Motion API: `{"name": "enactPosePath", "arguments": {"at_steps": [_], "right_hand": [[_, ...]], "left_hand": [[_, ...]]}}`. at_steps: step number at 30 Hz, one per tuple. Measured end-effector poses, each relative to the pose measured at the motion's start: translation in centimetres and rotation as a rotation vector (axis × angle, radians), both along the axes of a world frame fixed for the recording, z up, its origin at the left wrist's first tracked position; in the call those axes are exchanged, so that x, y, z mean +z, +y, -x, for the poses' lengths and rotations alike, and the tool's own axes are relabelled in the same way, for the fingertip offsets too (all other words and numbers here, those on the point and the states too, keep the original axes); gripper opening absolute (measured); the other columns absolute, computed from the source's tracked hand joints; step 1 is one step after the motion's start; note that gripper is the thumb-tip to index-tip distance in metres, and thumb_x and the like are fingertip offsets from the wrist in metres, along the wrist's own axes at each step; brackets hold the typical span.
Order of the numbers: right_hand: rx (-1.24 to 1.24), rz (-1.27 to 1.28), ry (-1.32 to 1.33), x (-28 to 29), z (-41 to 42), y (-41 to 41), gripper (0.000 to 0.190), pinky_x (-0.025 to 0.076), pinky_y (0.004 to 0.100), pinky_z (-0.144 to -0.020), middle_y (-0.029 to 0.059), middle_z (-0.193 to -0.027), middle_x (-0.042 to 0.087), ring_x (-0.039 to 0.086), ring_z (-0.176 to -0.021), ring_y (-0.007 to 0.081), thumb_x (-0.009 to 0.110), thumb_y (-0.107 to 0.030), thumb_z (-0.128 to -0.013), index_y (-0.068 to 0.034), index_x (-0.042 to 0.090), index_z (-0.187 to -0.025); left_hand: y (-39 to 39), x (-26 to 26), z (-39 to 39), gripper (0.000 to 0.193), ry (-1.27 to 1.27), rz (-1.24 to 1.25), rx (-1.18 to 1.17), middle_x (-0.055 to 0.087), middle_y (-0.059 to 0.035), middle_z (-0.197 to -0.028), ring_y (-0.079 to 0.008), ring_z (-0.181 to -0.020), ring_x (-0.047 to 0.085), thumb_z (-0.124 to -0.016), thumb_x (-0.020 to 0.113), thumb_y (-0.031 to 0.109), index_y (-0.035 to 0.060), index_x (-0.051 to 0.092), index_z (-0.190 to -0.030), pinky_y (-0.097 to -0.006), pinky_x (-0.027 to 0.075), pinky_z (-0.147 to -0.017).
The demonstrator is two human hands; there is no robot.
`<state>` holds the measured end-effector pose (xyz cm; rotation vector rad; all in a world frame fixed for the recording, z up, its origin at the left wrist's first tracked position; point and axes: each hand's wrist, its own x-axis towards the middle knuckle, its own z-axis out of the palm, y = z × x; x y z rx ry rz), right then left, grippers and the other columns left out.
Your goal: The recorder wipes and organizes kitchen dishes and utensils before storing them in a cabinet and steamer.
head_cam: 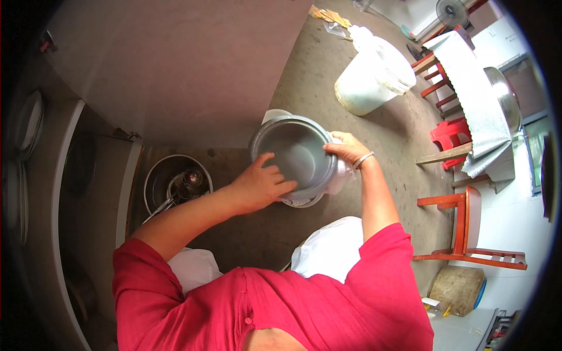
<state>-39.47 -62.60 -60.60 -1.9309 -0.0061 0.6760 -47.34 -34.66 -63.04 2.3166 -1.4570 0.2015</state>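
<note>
A grey round pot (pixel 303 153), seemingly metal, is tilted so that I look down into its bare inside. My right hand (pixel 349 149) grips its right rim, thumb over the edge. Translucent plastic (pixel 341 177) shows under that hand, and whether the hand holds it too is unclear. Spread fingers of my left hand (pixel 268 182) reach over the pot's near left rim; contact with the wall cannot be made out. Under the pot's lower edge a white perforated rim (pixel 303 202) peeks out. Behind its upper left edge is another pale rounded container (pixel 275 115), mostly hidden.
A metal pot (pixel 151 186) with utensils stands left, beside an open cabinet (pixel 94 197). The large brown panel (pixel 184 66) rises ahead. Up right stands a white bucket (pixel 366 81); beyond are a covered table (pixel 472 101), red stool (pixel 452 136) and wooden chair (pixel 465 228).
</note>
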Motion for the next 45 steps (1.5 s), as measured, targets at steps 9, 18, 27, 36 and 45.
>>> {"name": "enactPosePath", "arguments": {"at_steps": [9, 18, 27, 36, 45], "right_hand": [[-0.372, 0.279, -0.451, -2.8, -1.0, -3.7, 0.045, 0.046, 0.0315, -0.077, 0.0118, -0.094, 0.062, 0.059, -0.085, 0.0198, 0.067, -0.025, -0.065, -0.001, 0.058, -0.101], [-0.205, 0.652, -0.385, -1.1, -0.5, -2.6, 0.045, 0.046, 0.0345, -0.078, 0.0164, -0.093, 0.063, 0.06, -0.088, 0.0257, 0.066, -0.03, -0.063, -0.006, 0.06, -0.101], [0.024, 0.163, -0.198, -0.6, -0.1, -1.0, 0.042, 0.045, 0.0301, -0.077, 0.007, -0.093, 0.063, 0.058, -0.082, 0.0158, 0.067, -0.021, -0.067, -0.005, 0.06, -0.104], [-0.083, -0.041, -0.136, -0.9, -0.2, -0.3, 0.032, 0.044, 0.0247, -0.068, 0.0028, -0.083, 0.06, 0.052, -0.075, 0.0093, 0.063, -0.029, -0.079, 0.0, 0.06, -0.092], [-0.329, 0.19, -0.407, -2.4, -1.7, -2.9, 0.033, 0.045, 0.0264, -0.062, 0.0063, -0.073, 0.061, 0.054, -0.066, 0.0115, 0.062, -0.032, -0.077, 0.0, 0.062, -0.084]], "left_hand": [[1.1, -0.7, -0.8, 0.039, 0.173, 0.163, 0.208, 0.055, -0.0072, -0.103, -0.0251, -0.101, 0.049, -0.07, 0.068, 0.023, 0.0087, 0.054, -0.104, -0.0442, 0.031, -0.096], [1.6, -2.3, -1.2, 0.034, 0.244, 0.066, 0.232, 0.058, -0.0087, -0.1, -0.0255, -0.097, 0.053, -0.072, 0.066, 0.023, 0.008, 0.057, -0.101, -0.0412, 0.034, -0.093], [1.5, -5.1, -3.1, 0.043, 0.98, 0.577, 0.645, 0.058, -0.0139, -0.098, -0.0242, -0.092, 0.056, -0.082, 0.057, 0.031, 0.0011, 0.049, -0.112, -0.0343, 0.044, -0.08], [2.4, -4.4, -2.7, 0.034, 1.412, 0.608, 0.666, 0.056, -0.0072, -0.09, -0.0145, -0.074, 0.054, -0.081, 0.055, 0.023, 0.0036, 0.047, -0.108, -0.0278, 0.045, -0.058], [4.2, -5.4, -4.2, 0.05, 1.33, 0.313, 0.817, 0.052, -0.0144, -0.107, -0.018, -0.089, 0.054, -0.081, 0.056, 0.02, -0.0015, 0.038, -0.123, -0.0304, 0.048, -0.061]]}}
